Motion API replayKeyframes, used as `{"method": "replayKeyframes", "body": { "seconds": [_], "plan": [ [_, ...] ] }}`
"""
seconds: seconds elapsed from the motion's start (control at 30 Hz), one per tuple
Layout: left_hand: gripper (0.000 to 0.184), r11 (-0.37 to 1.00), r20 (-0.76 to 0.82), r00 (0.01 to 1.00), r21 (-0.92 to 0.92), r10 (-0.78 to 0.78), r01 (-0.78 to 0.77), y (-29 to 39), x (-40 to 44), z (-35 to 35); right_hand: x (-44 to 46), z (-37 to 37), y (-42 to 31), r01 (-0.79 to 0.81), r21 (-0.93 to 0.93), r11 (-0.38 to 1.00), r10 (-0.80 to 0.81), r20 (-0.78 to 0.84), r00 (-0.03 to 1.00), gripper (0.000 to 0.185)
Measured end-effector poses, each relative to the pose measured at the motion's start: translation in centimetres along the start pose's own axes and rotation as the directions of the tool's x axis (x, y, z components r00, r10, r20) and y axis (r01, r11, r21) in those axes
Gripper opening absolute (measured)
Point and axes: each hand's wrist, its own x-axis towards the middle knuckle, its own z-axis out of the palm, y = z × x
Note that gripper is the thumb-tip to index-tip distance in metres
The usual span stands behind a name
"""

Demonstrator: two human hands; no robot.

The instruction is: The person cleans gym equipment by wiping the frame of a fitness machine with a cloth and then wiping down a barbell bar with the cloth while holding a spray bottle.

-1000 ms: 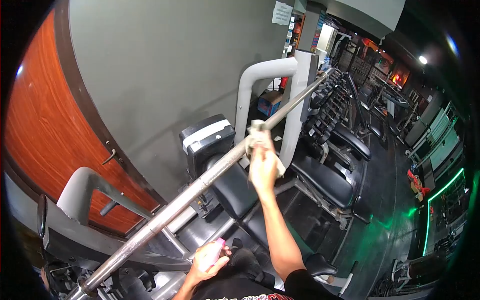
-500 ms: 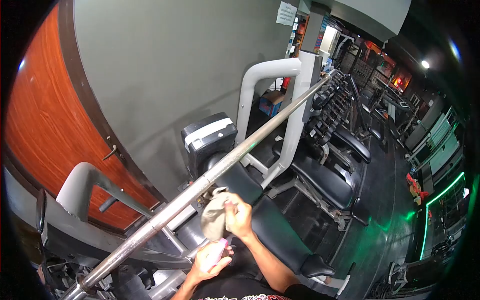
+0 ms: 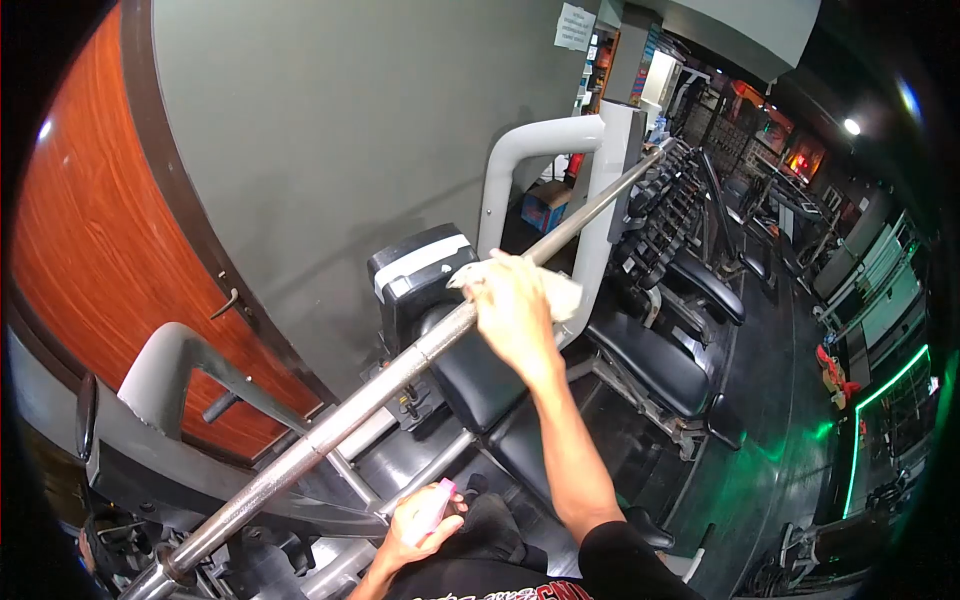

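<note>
A long steel barbell (image 3: 375,392) runs diagonally across the view, from the lower left up to the grey rack post. Over its middle, my right hand (image 3: 512,312) is closed around a pale cloth (image 3: 564,295), pressing it to the bar. Part of the cloth hangs out past the fingers on the right. Low in front of my body, my left hand (image 3: 408,522) grips a small bottle with a pink top (image 3: 440,497). Fingers hide much of the bottle, and its kind is unclear.
Behind the bar stands a black padded bench (image 3: 478,375). A grey rack frame (image 3: 600,230) rises beyond it, with a dumbbell rack (image 3: 660,215) and another bench (image 3: 655,370) to the right. At the left are a wooden door (image 3: 110,260) and a curved grey frame arm (image 3: 160,370).
My right hand has moved up and away with the cloth, from near my body onto the barbell. My left hand stays in about the same place with the bottle.
</note>
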Motion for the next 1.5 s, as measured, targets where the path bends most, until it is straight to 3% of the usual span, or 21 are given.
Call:
{"method": "replayKeyframes", "body": {
  "seconds": [0.13,0.2,0.27,0.4,0.53,0.6,0.67,0.73,0.8,0.83,0.87,0.93,1.0,1.03,1.17,1.23,1.27,1.5],
  "plan": [
    [0.03,0.998,-0.009,0.999,-0.047,-0.037,0.036,0.1,0.3,0.3,-2.5,0.1,-4.5,0.162,0.221,0.962,-0.142,-0.103,0.985,0.006],
    [0.029,0.996,-0.001,0.998,-0.064,-0.055,0.055,0.1,0.6,0.3,-5.9,1.0,-5.7,-0.006,0.339,0.941,0.024,-0.05,0.998,0.012],
    [0.029,0.998,0.017,1.0,-0.065,-0.012,0.013,-0.3,0.9,0.3,-8.4,1.4,-5.6,0.017,0.392,0.92,-0.007,-0.027,1.0,0.026],
    [0.028,0.995,0.049,0.997,-0.08,-0.062,0.066,-0.1,1.6,0.6,-10.0,0.9,-3.8,0.027,0.46,0.887,-0.042,0.022,0.999,0.026],
    [0.028,1.0,0.068,0.998,-0.016,-0.002,0.003,-0.3,1.9,0.5,-10.4,1.3,-1.8,-0.075,0.526,0.847,0.147,-0.095,0.985,0.008],
    [0.027,1.0,0.07,0.998,-0.017,-0.001,0.003,-0.6,1.9,0.6,-10.4,1.1,0.3,-0.337,0.692,0.638,0.508,-0.049,0.86,0.013],
    [0.029,0.993,0.049,0.997,-0.101,-0.054,0.059,-0.6,2.0,0.6,-8.4,0.3,2.1,-0.249,0.687,0.683,0.553,-0.262,0.791,0.017],
    [0.029,0.998,0.055,0.998,-0.057,-0.023,0.026,-0.7,2.3,0.3,-5.3,-1.1,3.1,-0.186,0.554,0.811,0.488,-0.467,0.737,0.027],
    [0.03,1.0,0.067,0.998,-0.016,0.008,-0.007,-0.9,2.7,0.3,-2.6,-1.2,4.0,-0.097,0.628,0.772,0.491,-0.493,0.718,0.029],
    [0.03,1.0,0.051,0.999,-0.028,0.013,-0.011,-1.1,2.8,0.4,-1.1,-1.3,4.1,-0.061,0.665,0.744,0.469,-0.456,0.756,0.036],
    [0.03,0.999,0.032,0.999,-0.039,0.016,-0.015,-1.3,2.9,0.5,-0.2,-1.3,3.5,-0.053,0.787,0.615,0.477,-0.317,0.82,0.028],
    [0.03,0.999,0.035,0.999,-0.051,-0.002,0.004,-1.5,3.2,0.5,1.7,-1.1,3.9,-0.089,0.434,0.896,0.18,-0.171,0.969,0.024],
    [0.029,0.998,0.039,0.999,-0.061,-0.015,0.017,-1.5,3.6,0.4,1.4,0.7,4.1,-0.001,-0.055,0.998,0.002,0.021,1.0,0.02],
    [0.029,1.0,0.033,0.999,-0.027,-0.009,0.01,-1.3,3.8,0.4,1.3,1.2,3.8,-0.057,0.048,0.997,0.06,-0.065,0.996,0.02],
    [0.03,0.999,0.022,0.999,0.046,0.024,-0.025,-1.6,5.0,0.3,-1.1,0.8,3.3,-0.078,0.104,0.992,0.087,-0.085,0.993,0.02],
    [0.03,0.998,0.016,0.999,0.053,0.042,-0.043,-1.6,5.8,0.3,-2.8,1.4,3.8,-0.118,0.248,0.962,0.163,-0.168,0.972,0.03],
    [0.031,0.996,0.018,0.998,0.06,0.063,-0.064,-1.7,6.3,0.3,-3.4,1.2,3.6,-0.115,0.224,0.968,0.157,-0.184,0.97,0.039],
    [0.032,0.999,0.056,0.998,-0.037,0.035,-0.033,-2.3,10.0,1.1,-6.7,0.4,5.4,-0.206,0.296,0.933,0.251,-0.126,0.96,0.038]
  ]
}}
